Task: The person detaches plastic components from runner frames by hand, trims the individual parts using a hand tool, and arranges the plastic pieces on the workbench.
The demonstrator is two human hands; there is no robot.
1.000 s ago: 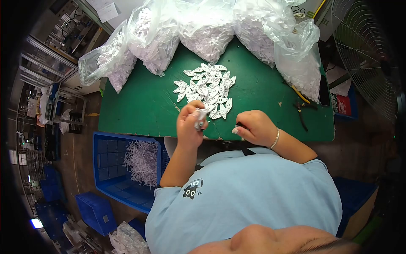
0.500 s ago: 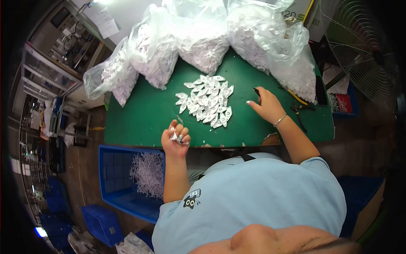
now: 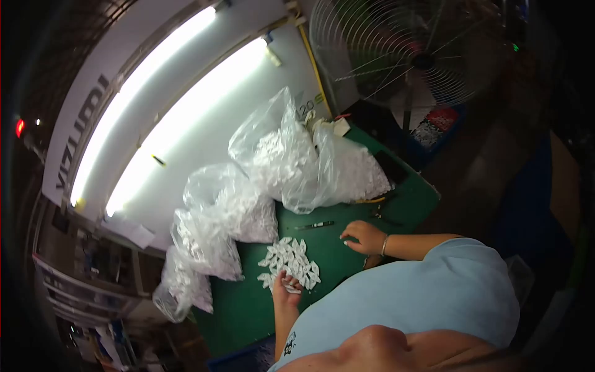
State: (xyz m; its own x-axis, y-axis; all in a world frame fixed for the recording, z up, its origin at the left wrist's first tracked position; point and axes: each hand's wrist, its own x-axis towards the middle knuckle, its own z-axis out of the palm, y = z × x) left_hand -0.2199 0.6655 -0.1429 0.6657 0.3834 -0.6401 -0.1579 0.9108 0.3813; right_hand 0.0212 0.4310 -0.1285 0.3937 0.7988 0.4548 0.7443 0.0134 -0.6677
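Note:
My left hand (image 3: 287,290) is closed around a small white plastic piece, mostly hidden by the curled fingers. It is at the near edge of a pile of flat white plastic pieces (image 3: 294,256) with pointed ends. To the right, my right hand (image 3: 364,237) is over the green table, fingers loosely bent and apart, with nothing visible in it. Beyond its fingertips lies a slim dark pen-like tool (image 3: 314,225), apart from the hand.
Clear plastic bags (image 3: 362,170) full of white pieces line the back of the green table (image 3: 248,304). Yellow-handled pliers (image 3: 370,200) and a dark cutter-like tool (image 3: 379,214) lie at the right. A large fan (image 3: 423,61) stands beyond. Lit tubes (image 3: 186,124) cross the white panel behind.
My view has swung up and tilted. The right hand has drawn back from a dark item at its fingertips; the slim tool now lies in plain sight. The left hand is nearer the pile, still closed.

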